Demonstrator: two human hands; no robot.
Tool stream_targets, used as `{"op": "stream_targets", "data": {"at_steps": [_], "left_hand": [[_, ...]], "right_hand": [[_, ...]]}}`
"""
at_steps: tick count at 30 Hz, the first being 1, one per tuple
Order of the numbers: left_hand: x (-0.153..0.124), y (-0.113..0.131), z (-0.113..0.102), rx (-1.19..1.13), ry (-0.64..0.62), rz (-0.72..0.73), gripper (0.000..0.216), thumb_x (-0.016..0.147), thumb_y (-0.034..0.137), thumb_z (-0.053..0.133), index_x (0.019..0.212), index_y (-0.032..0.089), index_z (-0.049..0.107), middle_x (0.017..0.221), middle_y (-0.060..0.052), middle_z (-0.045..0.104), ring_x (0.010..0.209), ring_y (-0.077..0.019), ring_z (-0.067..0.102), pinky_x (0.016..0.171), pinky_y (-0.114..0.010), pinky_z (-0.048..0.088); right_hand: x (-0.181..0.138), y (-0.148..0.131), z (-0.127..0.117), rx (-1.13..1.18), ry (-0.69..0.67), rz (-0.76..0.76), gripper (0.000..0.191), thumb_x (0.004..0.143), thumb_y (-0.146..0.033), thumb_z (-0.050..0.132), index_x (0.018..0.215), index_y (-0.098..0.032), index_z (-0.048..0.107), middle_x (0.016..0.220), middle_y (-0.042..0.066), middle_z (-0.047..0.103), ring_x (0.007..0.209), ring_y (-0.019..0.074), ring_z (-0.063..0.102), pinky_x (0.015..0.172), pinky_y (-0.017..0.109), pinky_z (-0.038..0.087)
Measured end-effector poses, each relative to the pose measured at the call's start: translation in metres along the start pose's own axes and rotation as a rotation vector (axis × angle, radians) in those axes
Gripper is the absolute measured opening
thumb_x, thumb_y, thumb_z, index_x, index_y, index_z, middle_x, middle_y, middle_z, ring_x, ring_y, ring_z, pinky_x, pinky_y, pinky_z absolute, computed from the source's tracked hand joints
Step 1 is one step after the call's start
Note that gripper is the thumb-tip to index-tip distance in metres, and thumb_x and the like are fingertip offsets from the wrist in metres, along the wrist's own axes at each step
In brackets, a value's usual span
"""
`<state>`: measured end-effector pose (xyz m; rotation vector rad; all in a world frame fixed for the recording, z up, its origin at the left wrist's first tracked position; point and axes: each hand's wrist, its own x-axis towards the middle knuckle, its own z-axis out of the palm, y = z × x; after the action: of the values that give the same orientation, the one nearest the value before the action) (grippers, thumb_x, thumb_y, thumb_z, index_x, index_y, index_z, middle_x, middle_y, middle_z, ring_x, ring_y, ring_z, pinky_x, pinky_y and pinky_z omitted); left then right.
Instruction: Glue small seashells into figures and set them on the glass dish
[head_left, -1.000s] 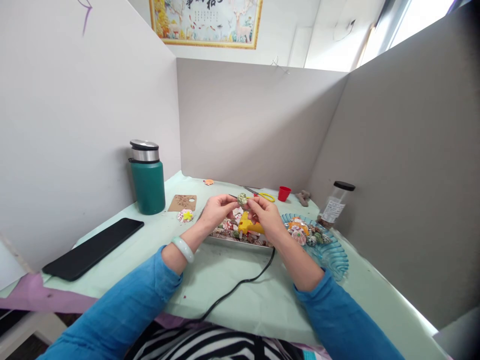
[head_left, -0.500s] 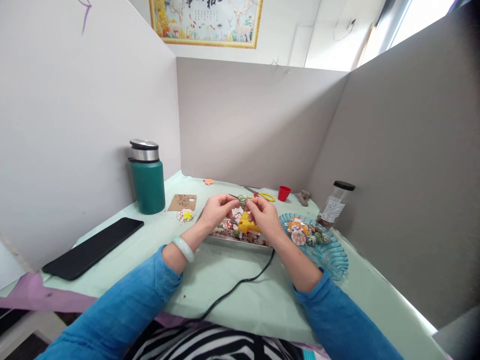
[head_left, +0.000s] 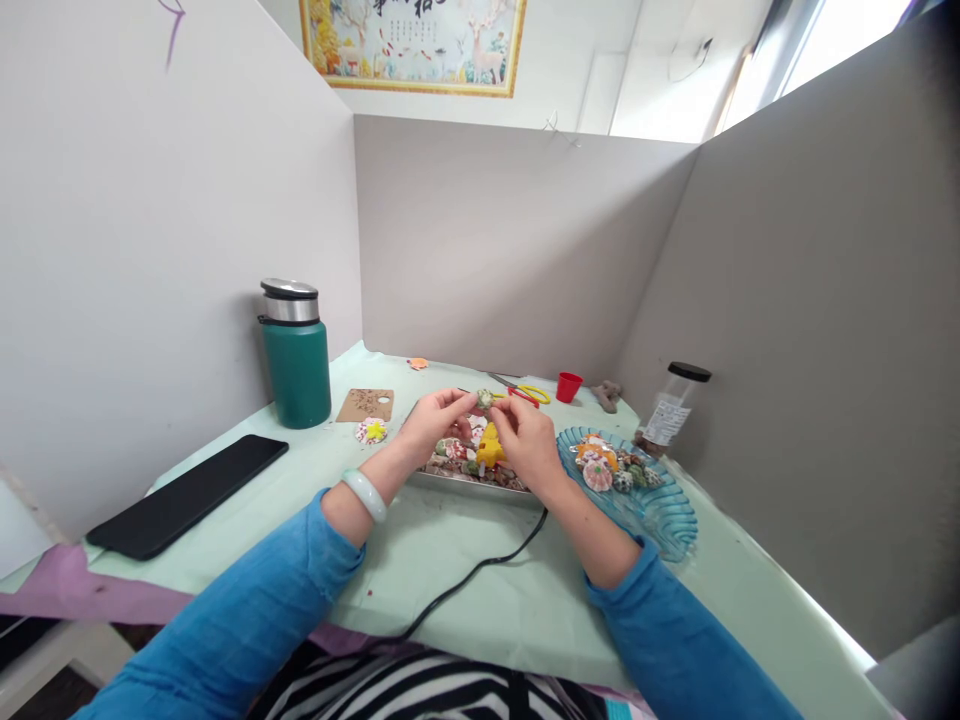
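Grey partitions wall in a green table. Over the tray, midway toward the far edge, a shell is pinched between the fingertips of the left hand and the right hand. It seems to be in the course of being fitted or pressed; a steady pinch is called for next. The shell's detail is too small to make out; the glue gun is half hidden.

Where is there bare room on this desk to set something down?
Bare cloth: between the phone and the metal tray; in front of the tray, around the black cable. Crowded: the tray beneath left hand and right hand pinching a small shell; the shell-filled blue dish.
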<state>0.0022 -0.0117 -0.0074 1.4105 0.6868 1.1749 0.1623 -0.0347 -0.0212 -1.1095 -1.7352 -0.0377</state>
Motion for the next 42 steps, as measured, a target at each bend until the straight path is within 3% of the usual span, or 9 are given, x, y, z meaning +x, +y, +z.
{"op": "stream_targets", "data": {"at_steps": [4,10,19,24,29,34,37,42], "left_hand": [[-0.0007,0.0019,0.0003,-0.102,-0.036,-0.031,0.035,0.069,0.043,0.072,0.078,0.014,0.054,0.061,0.001,0.059,0.049,-0.0094,0.055,0.054,-0.026,0.048],[0.0011,0.0007,-0.0009,-0.151,0.003,-0.029,0.036,0.066,0.035,0.075,0.088,0.012,0.057,0.066,0.001,0.06,0.056,-0.0094,0.058,0.06,-0.027,0.051],[0.0033,-0.0045,-0.0002,0.077,0.041,0.126,0.035,0.064,0.027,0.076,0.092,0.013,0.059,0.087,-0.005,0.064,0.078,-0.0146,0.061,0.068,-0.028,0.051],[0.003,-0.0036,0.0017,0.151,0.034,0.204,0.031,0.064,0.023,0.074,0.09,0.013,0.06,0.09,-0.006,0.063,0.078,-0.0142,0.059,0.071,-0.028,0.05],[0.0013,0.0001,0.0022,0.042,0.034,0.151,0.03,0.069,0.024,0.07,0.095,0.014,0.058,0.096,-0.007,0.062,0.083,-0.0152,0.06,0.07,-0.028,0.052],[0.0014,0.0,0.0003,-0.045,-0.01,0.02,0.031,0.075,0.04,0.065,0.088,0.013,0.057,0.083,-0.003,0.059,0.071,-0.0138,0.062,0.065,-0.031,0.053],[0.0021,-0.0022,-0.0016,-0.047,-0.036,0.013,0.033,0.072,0.037,0.07,0.09,0.013,0.058,0.081,-0.003,0.061,0.067,-0.0125,0.062,0.067,-0.031,0.054],[0.0029,-0.0035,-0.003,-0.057,0.034,0.006,0.032,0.068,0.028,0.074,0.092,0.012,0.059,0.082,-0.004,0.064,0.065,-0.0117,0.062,0.066,-0.028,0.052]], "right_hand": [[-0.0008,-0.0011,-0.0008,-0.063,-0.015,-0.077,0.017,0.087,-0.027,0.047,0.082,-0.019,0.06,0.077,0.004,0.064,0.07,0.0167,0.056,0.065,0.027,0.038],[-0.0002,0.0,-0.0005,0.046,-0.003,-0.01,0.018,0.088,-0.03,0.047,0.09,-0.02,0.061,0.085,0.005,0.065,0.072,0.0168,0.057,0.067,0.028,0.042],[0.0009,-0.0013,0.0006,0.144,-0.006,0.034,0.026,0.086,-0.035,0.05,0.104,-0.019,0.06,0.087,0.005,0.063,0.07,0.0159,0.055,0.068,0.028,0.044],[0.0002,0.0011,0.0022,0.121,-0.037,0.007,0.02,0.087,-0.033,0.05,0.097,-0.02,0.061,0.082,0.004,0.063,0.07,0.0163,0.056,0.067,0.028,0.043],[-0.0006,0.0008,-0.0005,0.034,-0.026,-0.08,0.019,0.088,-0.028,0.049,0.1,-0.021,0.062,0.093,0.005,0.065,0.077,0.0171,0.058,0.072,0.028,0.044],[-0.003,-0.0031,-0.0033,-0.157,-0.048,-0.196,0.022,0.091,-0.022,0.044,0.1,-0.023,0.065,0.098,0.006,0.067,0.086,0.0176,0.061,0.077,0.027,0.044],[-0.0038,-0.006,-0.0041,-0.235,-0.071,-0.229,0.023,0.091,-0.021,0.044,0.098,-0.023,0.066,0.097,0.006,0.067,0.087,0.0166,0.061,0.076,0.025,0.044],[-0.0042,-0.0055,-0.0034,-0.267,-0.085,-0.277,0.024,0.09,-0.019,0.046,0.101,-0.024,0.066,0.101,0.005,0.067,0.088,0.0159,0.061,0.076,0.025,0.044]]}}
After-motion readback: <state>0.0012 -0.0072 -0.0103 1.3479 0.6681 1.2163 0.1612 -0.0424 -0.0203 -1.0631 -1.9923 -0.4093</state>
